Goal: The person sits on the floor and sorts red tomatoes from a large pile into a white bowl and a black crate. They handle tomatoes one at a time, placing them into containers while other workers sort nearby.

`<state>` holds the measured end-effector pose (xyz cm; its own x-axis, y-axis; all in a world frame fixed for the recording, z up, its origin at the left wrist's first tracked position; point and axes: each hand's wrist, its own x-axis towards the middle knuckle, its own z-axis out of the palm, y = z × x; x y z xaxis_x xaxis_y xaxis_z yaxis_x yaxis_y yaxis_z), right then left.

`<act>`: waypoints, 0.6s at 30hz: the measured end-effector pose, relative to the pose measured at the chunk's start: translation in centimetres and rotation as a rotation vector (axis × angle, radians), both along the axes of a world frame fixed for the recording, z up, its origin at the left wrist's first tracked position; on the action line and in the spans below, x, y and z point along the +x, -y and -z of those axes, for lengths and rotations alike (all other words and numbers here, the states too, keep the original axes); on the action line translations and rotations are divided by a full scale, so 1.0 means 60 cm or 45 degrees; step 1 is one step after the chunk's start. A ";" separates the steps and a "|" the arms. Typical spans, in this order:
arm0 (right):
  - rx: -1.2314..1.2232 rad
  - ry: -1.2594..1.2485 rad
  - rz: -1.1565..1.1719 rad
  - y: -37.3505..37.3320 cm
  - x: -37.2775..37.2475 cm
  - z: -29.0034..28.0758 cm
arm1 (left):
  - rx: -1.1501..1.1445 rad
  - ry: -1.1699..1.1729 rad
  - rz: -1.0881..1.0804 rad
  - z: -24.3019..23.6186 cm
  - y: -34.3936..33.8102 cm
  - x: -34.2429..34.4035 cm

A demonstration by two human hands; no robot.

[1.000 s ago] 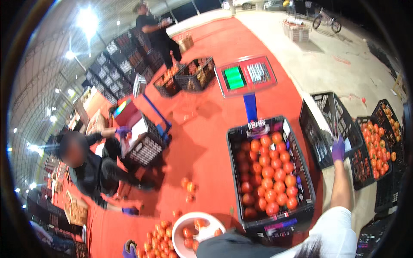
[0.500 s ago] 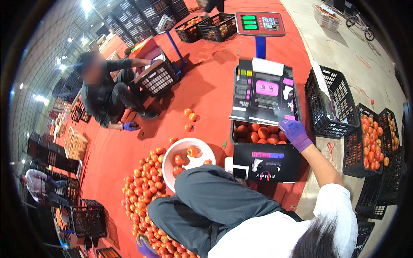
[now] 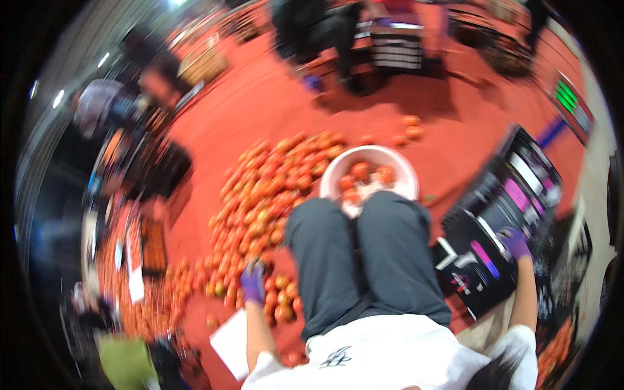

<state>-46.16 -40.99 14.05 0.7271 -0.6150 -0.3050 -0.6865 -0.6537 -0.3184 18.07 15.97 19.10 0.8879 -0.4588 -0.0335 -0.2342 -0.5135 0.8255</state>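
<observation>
My right hand (image 3: 515,243), in a purple glove, is at the top edge of a black printed cardboard box (image 3: 478,273), against its printed flap (image 3: 520,185). The flap lies over the box's top, and no tomatoes show inside. My left hand (image 3: 253,283), also purple-gloved, reaches down into a wide heap of red tomatoes (image 3: 266,195) on my left. Motion blur smears the fingers of both hands. Beyond my knees stands a pale round basin (image 3: 331,175) with several tomatoes in it.
A few loose tomatoes (image 3: 413,127) lie on the red floor covering (image 3: 260,104) past the basin. A scale (image 3: 572,104) on a blue post stands at the far right. A white flat piece (image 3: 232,344) lies beside my left forearm. Ahead, another person (image 3: 318,32) crouches by a crate (image 3: 398,49).
My view has swung left, showing more of the heap. My left hand has come up into plain view over the tomatoes. The flap now covers the tomatoes in the box.
</observation>
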 end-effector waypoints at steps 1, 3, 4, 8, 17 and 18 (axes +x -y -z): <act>-0.254 0.084 0.382 -0.024 0.032 0.013 | 0.084 0.111 -0.015 0.006 -0.007 0.003; -0.342 -0.129 0.608 0.001 0.020 0.067 | 0.089 0.080 -0.106 0.082 -0.032 0.014; -0.318 -0.192 0.592 0.024 0.001 0.105 | 0.006 -0.046 -0.173 0.131 -0.056 0.034; 0.139 -0.262 0.569 0.038 -0.009 0.137 | -0.174 -0.393 -0.352 0.228 -0.101 0.002; -0.353 0.328 0.684 0.006 0.140 -0.095 | -0.189 -0.332 -0.592 0.355 0.054 0.183; -0.405 0.483 0.580 0.005 0.207 -0.125 | -0.082 -0.121 -0.623 0.377 0.043 0.226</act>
